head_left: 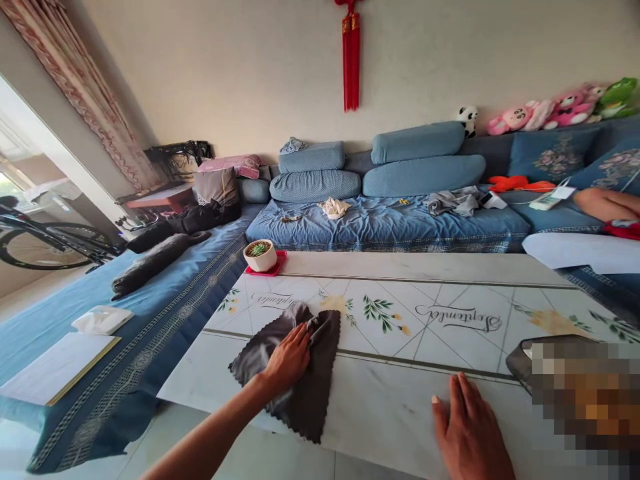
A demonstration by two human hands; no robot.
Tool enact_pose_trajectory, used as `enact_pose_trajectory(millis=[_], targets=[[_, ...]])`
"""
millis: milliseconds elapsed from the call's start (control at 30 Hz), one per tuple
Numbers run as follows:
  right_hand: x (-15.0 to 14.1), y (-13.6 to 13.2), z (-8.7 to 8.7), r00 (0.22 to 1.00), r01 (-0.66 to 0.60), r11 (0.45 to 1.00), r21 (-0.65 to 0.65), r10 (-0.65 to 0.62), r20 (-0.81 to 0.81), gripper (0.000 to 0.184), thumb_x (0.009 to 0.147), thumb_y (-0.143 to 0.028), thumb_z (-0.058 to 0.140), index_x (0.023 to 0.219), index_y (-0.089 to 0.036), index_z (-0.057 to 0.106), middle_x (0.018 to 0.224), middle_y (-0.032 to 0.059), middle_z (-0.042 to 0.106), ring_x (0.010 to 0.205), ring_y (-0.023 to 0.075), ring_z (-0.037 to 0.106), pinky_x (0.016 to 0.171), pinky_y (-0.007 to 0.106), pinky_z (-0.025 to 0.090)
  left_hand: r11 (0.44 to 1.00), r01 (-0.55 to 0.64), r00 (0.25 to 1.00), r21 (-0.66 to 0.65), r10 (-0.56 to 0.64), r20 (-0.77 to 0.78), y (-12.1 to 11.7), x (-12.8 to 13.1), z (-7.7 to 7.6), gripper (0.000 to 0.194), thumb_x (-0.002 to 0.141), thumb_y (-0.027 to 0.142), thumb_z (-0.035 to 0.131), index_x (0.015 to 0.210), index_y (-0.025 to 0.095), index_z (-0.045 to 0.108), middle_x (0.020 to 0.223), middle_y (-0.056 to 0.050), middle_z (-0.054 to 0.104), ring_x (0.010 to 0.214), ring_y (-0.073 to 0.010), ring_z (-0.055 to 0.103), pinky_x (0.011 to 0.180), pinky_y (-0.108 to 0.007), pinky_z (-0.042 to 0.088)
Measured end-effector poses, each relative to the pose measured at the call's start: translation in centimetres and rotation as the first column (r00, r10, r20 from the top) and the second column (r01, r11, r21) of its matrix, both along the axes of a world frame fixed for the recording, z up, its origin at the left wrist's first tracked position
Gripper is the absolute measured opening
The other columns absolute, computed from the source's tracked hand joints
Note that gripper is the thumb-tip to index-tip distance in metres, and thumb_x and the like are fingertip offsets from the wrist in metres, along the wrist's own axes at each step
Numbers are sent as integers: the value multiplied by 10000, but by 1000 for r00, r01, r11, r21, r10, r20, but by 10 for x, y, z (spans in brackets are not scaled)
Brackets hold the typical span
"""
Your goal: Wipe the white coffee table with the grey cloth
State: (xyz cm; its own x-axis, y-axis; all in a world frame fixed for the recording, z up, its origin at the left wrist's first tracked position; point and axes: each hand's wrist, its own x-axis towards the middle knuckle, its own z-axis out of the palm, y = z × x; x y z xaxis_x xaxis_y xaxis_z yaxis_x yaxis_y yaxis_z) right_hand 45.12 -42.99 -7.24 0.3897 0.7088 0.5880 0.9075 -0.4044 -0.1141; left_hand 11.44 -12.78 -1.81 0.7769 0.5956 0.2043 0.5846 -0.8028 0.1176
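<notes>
Presently, left hand outstretched on cloth, potted succulent beyond; right hand flat, empty, blurred object near.

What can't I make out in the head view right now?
- Head view: the table's surface beneath the dark gray cloth, hidden by the cloth.
- Head view: the left hand's palm, hidden by the back of the hand.
- Head view: the right hand's wrist, cut off by the bottom edge.
- Head view: what the dark-rimmed item is, blurred by pixelation.
</notes>
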Motion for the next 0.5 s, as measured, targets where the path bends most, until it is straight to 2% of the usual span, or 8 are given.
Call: enact_pose_trajectory(millis=[67, 133, 200, 267, 333, 400, 467, 500], targets=[[0, 0, 1, 1000, 7, 1000, 1, -7, 4, 804, 1144, -470, 316, 1768, 9, 149, 1658, 371, 479, 1456, 510, 576, 1153, 655, 519, 998, -52, 999, -42, 51, -10, 24, 21, 13, 636, 1044, 273, 461, 1676, 212, 502, 1782, -109, 467, 1663, -276, 433, 1378, -476, 395], [0, 1, 2, 1000, 14, 1000, 0, -14, 3, 802, 1141, -471, 307, 1756, 28, 180, 1636, 375, 504, 1470, 514, 566, 1160, 660, 512, 990, -117, 993, -83, 115, -20, 61, 63, 40, 618, 1050, 244, 440, 1654, 135, 517, 1753, -181, 491, 1645, -306, 457, 1374, -502, 378], [0, 1, 2, 1000, 17, 1000, -7, -17, -2, 800, 1137, -470, 296, 1743, 45, 211, 1622, 377, 519, 1482, 511, 561, 1173, 660, 504, 984, -147, 989, -97, 147, -5, 87, 109, 68, 624, 1056, 196, 388, 1655, 48, 487, 1719, -274, 495, 1637, -356, 460, 1360, -583, 360], [1, 2, 1, 1000, 17, 1000, -12, -17, -9, 792, 1133, -461, 287, 1733, 53, 236, 1614, 374, 531, 1491, 500, 560, 1181, 649, 504, 989, -119, 993, -91, 121, 15, 83, 147, 83, 643, 1053, 160, 357, 1670, 4, 444, 1683, -329, 508, 1630, -393, 460, 1340, -666, 338], [3, 3, 0, 1000, 17, 1000, -9, -17, -8, 783, 1129, -458, 296, 1718, 58, 271, 1608, 373, 537, 1499, 494, 556, 1192, 642, 502, 995, -36, 999, -90, 37, 13, 43, 172, 80, 639, 1053, 180, 400, 1669, 26, 466, 1668, -304, 541, 1622, -376, 477, 1349, -646, 335], [6, 4, -1, 1000, 17, 1000, 1, -17, 3, 774, 1126, -461, 309, 1695, 64, 316, 1603, 374, 539, 1499, 493, 555, 1205, 637, 496, 990, 113, 994, -90, -112, 17, -22, 181, 61, 608, 1076, 264, 465, 1654, 83, 521, 1691, -230, 552, 1624, -323, 484, 1376, -538, 344], [9, 5, 0, 1000, 5, 1000, 1, -5, 13, 767, 1124, -470, 313, 1663, 74, 365, 1584, 378, 551, 1480, 496, 570, 1203, 632, 501, 949, 306, 951, -74, -302, 63, -89, 170, 36, 617, 1112, 369, 480, 1678, 123, 503, 1750, -180, 494, 1655, -286, 440, 1399, -464, 331], [10, 5, 1, 1000, -6, 1000, -5, 6, 14, 764, 1124, -472, 308, 1646, 81, 387, 1572, 382, 559, 1473, 497, 576, 1200, 630, 505, 919, 390, 919, -62, -384, 95, -116, 155, 23, 638, 1126, 410, 475, 1703, 138, 468, 1781, -165, 452, 1677, -276, 404, 1412, -453, 313]])
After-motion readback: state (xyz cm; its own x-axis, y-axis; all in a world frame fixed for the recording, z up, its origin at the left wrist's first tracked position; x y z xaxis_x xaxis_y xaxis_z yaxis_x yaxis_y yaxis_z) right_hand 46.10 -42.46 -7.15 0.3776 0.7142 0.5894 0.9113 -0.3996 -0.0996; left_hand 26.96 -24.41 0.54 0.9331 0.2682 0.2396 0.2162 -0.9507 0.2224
